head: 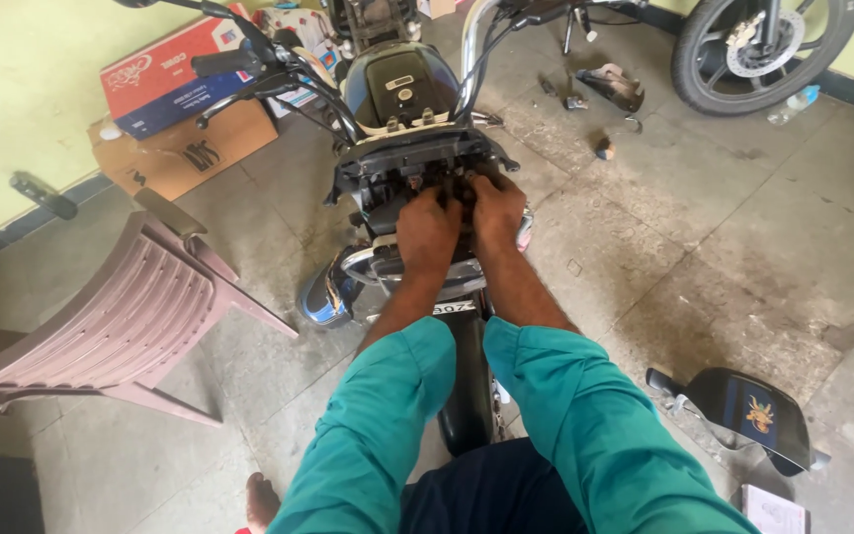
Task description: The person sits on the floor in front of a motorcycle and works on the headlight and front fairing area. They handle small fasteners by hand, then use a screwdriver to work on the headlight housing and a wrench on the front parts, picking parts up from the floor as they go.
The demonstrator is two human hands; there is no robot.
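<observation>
Two teal sleeves fill the bottom of the view, and from them the forearms reach forward to the front of a motorcycle [402, 89] that stands on the concrete floor [704, 247]. Both hands are side by side, touching each other, inside the open headlight housing [387, 163], a black plastic frame with its cover off, so dark parts and wires show inside. The left hand [427, 232] is curled with the fingers pushed into the housing; its grip is narrow, but I cannot tell what it holds. The right hand [496, 206] is also curled, fingertips hidden among the parts, and I cannot tell if it holds something. Above the housing are the black fuel tank [397, 79] and the chrome handlebar [471, 49]. Below the hands, the dark front mudguard [467, 386] runs between the sleeves. For containers, a red and blue cardboard box [175, 69] lies closed by the yellow wall at upper left, on a flat brown carton [185, 148]; their contents are not visible. A pink plastic chair [121, 316] lies on its side at the left. At lower right a black cover panel [753, 410] lies on the floor, well apart from the motorcycle. Another wheel [758, 44] stands at upper right.
</observation>
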